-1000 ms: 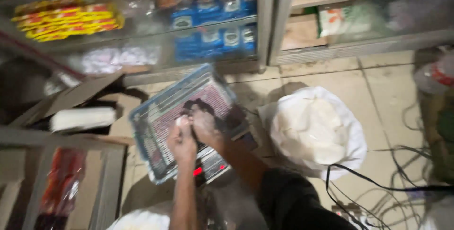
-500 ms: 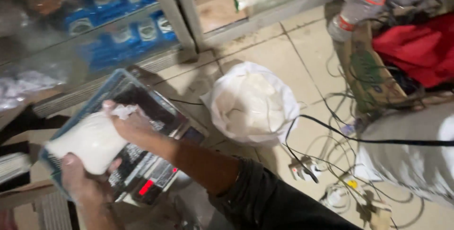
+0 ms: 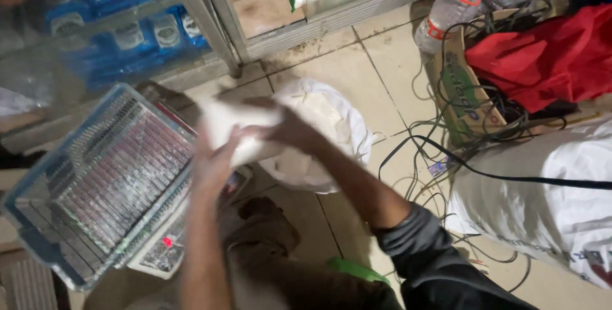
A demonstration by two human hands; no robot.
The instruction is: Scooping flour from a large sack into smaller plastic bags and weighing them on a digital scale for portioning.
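Observation:
Both hands hold a small white filled bag (image 3: 224,120) in the air, blurred by motion. My left hand (image 3: 213,160) grips it from below and my right hand (image 3: 288,133) clasps its right end. The bag hangs between a digital scale with a blue-rimmed tray (image 3: 89,189) on the left and an open white sack (image 3: 347,125) of white powder on the floor just behind my right hand. The scale tray has nothing on it.
Glass-fronted shelves with blue packets (image 3: 121,36) stand at the back. A plastic bottle (image 3: 449,10), a cardboard box (image 3: 459,93) with red cloth (image 3: 542,55), tangled black cables (image 3: 446,157) and a large white sack (image 3: 548,201) fill the right side. My knee is below.
The white bag has been lifted off the scale tray and carried right, toward the open sack. The view has shifted right as well.

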